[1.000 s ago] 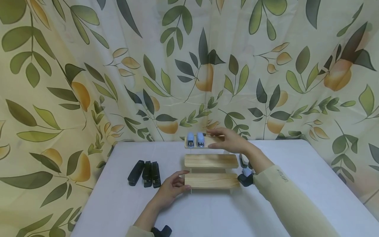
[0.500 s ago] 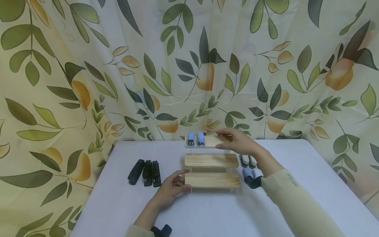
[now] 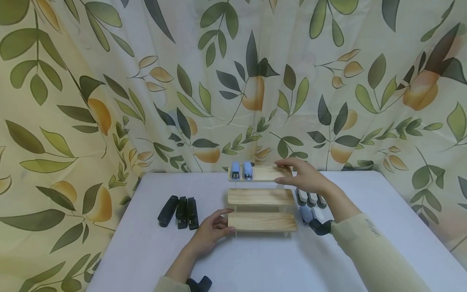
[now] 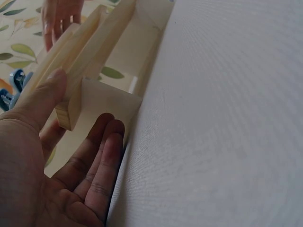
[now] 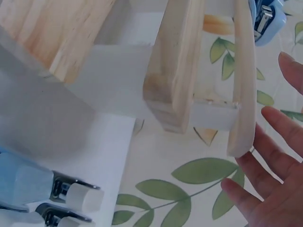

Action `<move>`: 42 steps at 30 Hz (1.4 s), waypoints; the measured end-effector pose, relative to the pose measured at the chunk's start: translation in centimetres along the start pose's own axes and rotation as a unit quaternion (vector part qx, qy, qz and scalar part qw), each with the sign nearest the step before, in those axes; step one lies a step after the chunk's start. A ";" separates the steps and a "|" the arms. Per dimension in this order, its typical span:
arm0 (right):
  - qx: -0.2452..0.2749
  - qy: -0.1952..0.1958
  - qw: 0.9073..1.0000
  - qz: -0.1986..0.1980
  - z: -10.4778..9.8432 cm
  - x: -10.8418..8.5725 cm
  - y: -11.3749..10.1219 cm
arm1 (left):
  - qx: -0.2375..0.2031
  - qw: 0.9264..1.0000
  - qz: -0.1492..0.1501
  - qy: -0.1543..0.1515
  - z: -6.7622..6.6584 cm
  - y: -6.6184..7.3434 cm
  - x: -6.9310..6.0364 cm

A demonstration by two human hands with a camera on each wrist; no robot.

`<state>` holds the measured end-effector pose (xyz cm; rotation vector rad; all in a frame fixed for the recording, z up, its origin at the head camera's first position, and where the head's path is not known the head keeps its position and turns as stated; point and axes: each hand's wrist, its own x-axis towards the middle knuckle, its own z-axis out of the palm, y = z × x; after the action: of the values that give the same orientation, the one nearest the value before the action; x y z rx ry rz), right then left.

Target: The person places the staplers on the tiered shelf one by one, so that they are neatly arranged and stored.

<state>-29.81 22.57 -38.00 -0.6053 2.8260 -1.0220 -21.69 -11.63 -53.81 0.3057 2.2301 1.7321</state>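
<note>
A three-tier wooden stand sits mid-table on pale supports. My left hand is at the left end of its lowest board; in the left wrist view the thumb lies on one side of the board end, a finger on the other. Two small blue staplers stand side by side at the left of the top board. My right hand is at that board's right end, thumb and fingers spread; in the right wrist view fingertips touch or nearly touch the end.
Several white and light-blue staplers stand right of the stand, partly hidden by my right wrist. Three black staplers lie at the left of the white table. A leaf-patterned curtain hangs behind.
My right hand has slid right along the top board, away from the blue staplers to the board's end, uncovering more staplers at right. The left hand stays in place.
</note>
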 end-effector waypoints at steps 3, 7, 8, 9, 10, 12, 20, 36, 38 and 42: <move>-0.003 0.004 1.000 0.005 -0.1 -0.4 0.4 | 0.002 1.000 0.000 0.001 0.0 0.0 0.0; 0.007 0.006 1.000 0.003 -0.2 -0.8 0.9 | 0.003 1.000 -0.001 0.002 0.0 0.0 0.0; 0.012 0.006 1.000 0.003 -0.2 -0.9 1.0 | 0.002 1.000 -0.002 0.002 0.0 0.0 0.0; 0.017 0.006 1.000 0.004 -0.2 -1.0 1.0 | 0.002 1.000 -0.002 0.002 0.0 0.0 -0.1; 0.021 0.006 1.000 0.004 -0.2 -1.1 1.1 | 0.001 1.000 -0.002 0.002 0.0 0.0 -0.1; 0.028 0.006 1.000 0.009 -0.3 -1.2 1.2 | 0.001 1.000 -0.002 0.002 0.0 0.1 -0.1; 0.044 0.008 0.999 0.022 -0.4 -1.6 2.2 | 0.006 1.000 -0.003 0.006 0.1 0.1 -0.1; 0.045 0.004 0.998 0.052 0.3 -3.2 4.1 | 0.007 1.000 -0.011 0.005 0.0 0.0 -0.1; 0.044 0.001 0.997 0.058 0.4 -3.4 4.3 | 0.009 1.000 -0.012 0.006 0.0 0.0 -0.1; 0.044 -0.003 0.997 0.070 0.7 -3.8 4.8 | 0.012 1.000 -0.011 0.004 -0.1 -0.1 0.0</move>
<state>-27.83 26.99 -41.75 -0.3961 2.7553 -1.1079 -21.70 -11.72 -53.89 0.2784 2.2518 1.7001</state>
